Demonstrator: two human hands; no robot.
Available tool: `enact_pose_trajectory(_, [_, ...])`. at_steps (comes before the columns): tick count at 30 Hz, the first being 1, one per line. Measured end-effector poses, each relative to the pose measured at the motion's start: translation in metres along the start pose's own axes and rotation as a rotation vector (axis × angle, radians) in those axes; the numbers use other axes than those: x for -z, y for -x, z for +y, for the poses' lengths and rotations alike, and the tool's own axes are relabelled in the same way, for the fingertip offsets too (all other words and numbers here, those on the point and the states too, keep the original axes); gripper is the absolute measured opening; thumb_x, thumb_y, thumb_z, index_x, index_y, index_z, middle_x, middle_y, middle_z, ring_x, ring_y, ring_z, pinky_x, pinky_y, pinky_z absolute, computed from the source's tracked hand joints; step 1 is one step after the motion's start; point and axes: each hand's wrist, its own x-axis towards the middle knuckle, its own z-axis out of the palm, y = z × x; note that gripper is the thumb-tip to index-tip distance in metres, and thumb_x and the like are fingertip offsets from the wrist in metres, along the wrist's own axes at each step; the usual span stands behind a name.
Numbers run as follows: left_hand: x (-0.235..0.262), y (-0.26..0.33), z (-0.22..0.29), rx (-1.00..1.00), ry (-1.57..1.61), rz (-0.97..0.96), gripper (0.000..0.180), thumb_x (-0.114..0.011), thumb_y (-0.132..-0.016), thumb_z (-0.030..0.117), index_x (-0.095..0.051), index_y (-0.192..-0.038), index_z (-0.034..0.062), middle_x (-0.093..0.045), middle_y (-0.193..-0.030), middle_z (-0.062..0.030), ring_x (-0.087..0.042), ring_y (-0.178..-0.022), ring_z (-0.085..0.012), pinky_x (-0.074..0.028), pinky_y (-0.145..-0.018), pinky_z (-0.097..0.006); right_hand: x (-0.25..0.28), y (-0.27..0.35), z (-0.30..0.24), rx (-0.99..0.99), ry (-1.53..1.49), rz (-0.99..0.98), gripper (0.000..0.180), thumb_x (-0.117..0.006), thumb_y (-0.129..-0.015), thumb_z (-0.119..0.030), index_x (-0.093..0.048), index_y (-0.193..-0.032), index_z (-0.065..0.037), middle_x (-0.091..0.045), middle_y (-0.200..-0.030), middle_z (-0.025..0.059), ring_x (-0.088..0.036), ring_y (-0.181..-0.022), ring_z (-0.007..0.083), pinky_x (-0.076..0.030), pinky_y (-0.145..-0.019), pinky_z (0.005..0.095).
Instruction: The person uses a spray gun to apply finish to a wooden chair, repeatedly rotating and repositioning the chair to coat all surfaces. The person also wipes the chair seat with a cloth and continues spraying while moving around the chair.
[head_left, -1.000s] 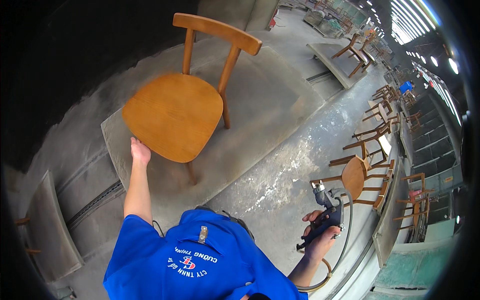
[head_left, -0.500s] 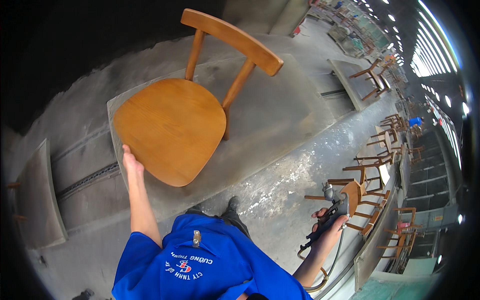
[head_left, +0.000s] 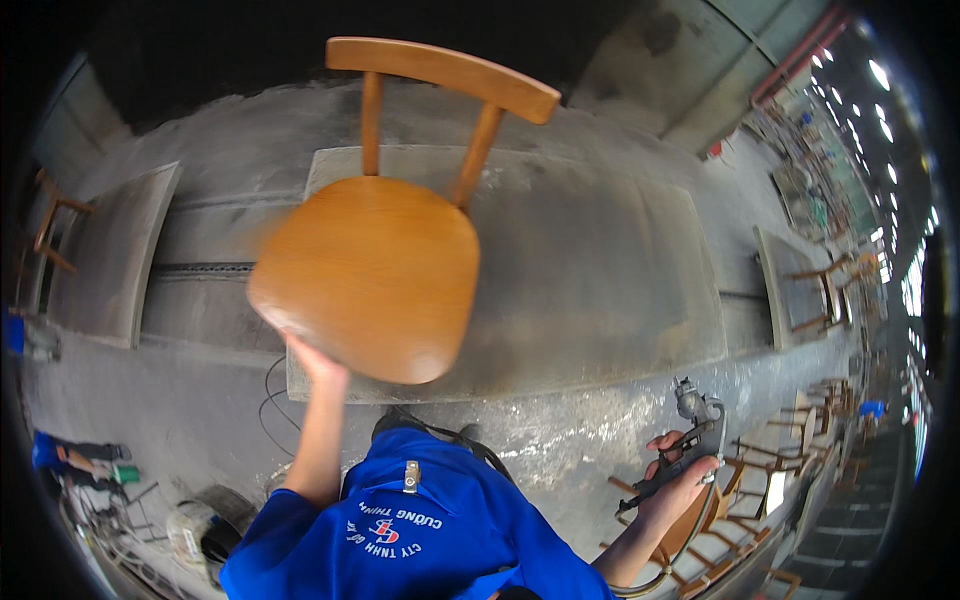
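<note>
Brown-finished wood makes up the chair (head_left: 365, 280) that we have in front of us, over the left part of a broad grey board (head_left: 600, 280); we cannot see whether its legs rest there. Our left hand (head_left: 320, 362) meets the near-left edge of the seat, but blur hides whether its fingers clasp or merely support it. Our right hand (head_left: 682, 488) is wrapped around a dark spray gun (head_left: 708, 440), out to the right.

We judge the chair stiff and moderately light, though awkward to balance from one edge. Its smooth face may be slippery and easily marked, so we favour the seat's underside or a back post (head_left: 372, 125) for a hold.

A hose (head_left: 703, 515) trails from the gun past our right forearm and could snag; a thin cable (head_left: 268, 405) loops on the floor at left. More chairs crowd the lower right, and a second board (head_left: 105, 270) stands well apart at left.
</note>
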Motion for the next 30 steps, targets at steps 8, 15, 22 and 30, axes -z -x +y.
enact_pose_trajectory(8, [-0.049,0.068,-0.117,0.523,-0.153,-0.373,0.092,-0.042,-0.095,0.074,-0.021,-0.157,0.0094,-0.031,-0.158,-0.0200,-0.033,-0.145,-0.0343,-0.034,-0.115,-0.052,-0.028,0.003,0.009,-0.039,-0.082,-0.400,0.086,-0.040,-0.087,-0.081,-0.051,-0.115,-0.001,-0.063,-0.081,0.0083,-0.066,-0.071,0.0176,-0.039,-0.042,0.0208])
enact_pose_trajectory(15, [-0.036,0.070,-0.103,0.665,-0.902,-0.729,0.069,-0.050,-0.101,0.057,-0.047,-0.137,-0.0019,-0.063,-0.125,-0.0253,-0.065,-0.110,-0.0336,-0.054,-0.095,-0.046,-0.041,0.003,0.030,-0.110,-0.189,-0.463,0.084,-0.040,-0.085,-0.084,-0.053,-0.099,-0.002,-0.062,-0.080,0.0083,-0.066,-0.071,0.0208,-0.040,-0.043,0.0236])
enact_pose_trajectory(22, [-0.029,0.075,-0.049,-0.678,-1.528,-0.940,0.050,-0.069,-0.091,0.034,-0.059,-0.129,0.0017,-0.062,-0.128,-0.0204,-0.059,-0.117,-0.0316,-0.047,-0.098,-0.044,-0.043,-0.002,0.026,0.008,-0.236,-0.406,0.081,-0.042,-0.084,-0.083,-0.047,-0.089,-0.002,-0.060,-0.082,0.0099,-0.066,-0.076,0.0230,-0.042,-0.043,0.0226])
enact_pose_trajectory(30, [-0.044,0.022,-0.035,-1.151,-2.031,-1.068,0.087,-0.080,-0.076,0.023,-0.038,-0.152,0.0171,-0.028,-0.160,-0.0149,-0.020,-0.150,-0.0368,-0.016,-0.123,-0.055,-0.055,0.008,0.021,-0.047,-0.195,-0.443,0.084,-0.044,-0.084,-0.082,-0.053,-0.101,-0.001,-0.061,-0.081,0.0089,-0.066,-0.074,0.0217,-0.041,-0.044,0.0226])
